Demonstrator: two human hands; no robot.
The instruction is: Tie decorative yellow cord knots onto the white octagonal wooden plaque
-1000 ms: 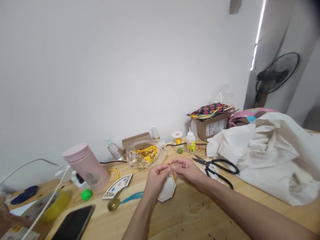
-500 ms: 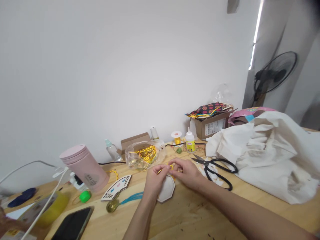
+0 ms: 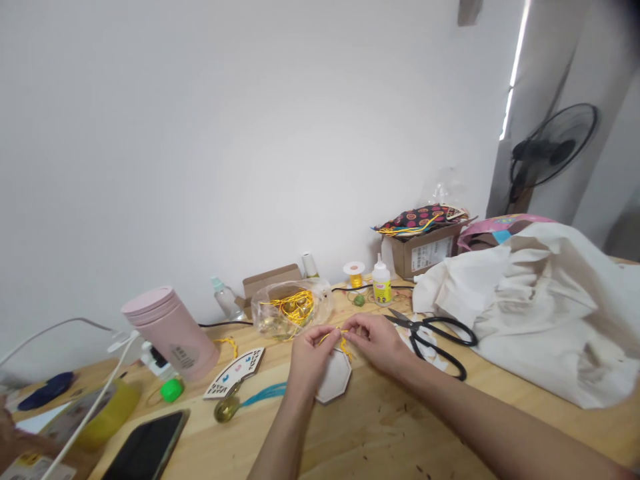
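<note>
My left hand (image 3: 310,360) and my right hand (image 3: 375,341) meet over the wooden table, both pinching a thin yellow cord (image 3: 343,341) between thumbs and fingertips. Part of the cord hangs down onto a white octagonal piece (image 3: 334,378), which lies just below my hands and is partly hidden by my left hand. Black-handled scissors (image 3: 433,337) lie to the right of my right hand. A fan-shaped cutout (image 3: 234,372) and a blue tassel (image 3: 260,395) lie left of my left hand.
Behind my hands stand a clear bag of gold cord (image 3: 290,308), a glue bottle (image 3: 381,283) and a cardboard box (image 3: 420,257). A white cloth bag (image 3: 530,313) fills the right side. A pink flask (image 3: 173,333) and a black phone (image 3: 150,445) are at left.
Both hands stay together on the cord, with my fingers shifting slightly around it. The view moves only a little.
</note>
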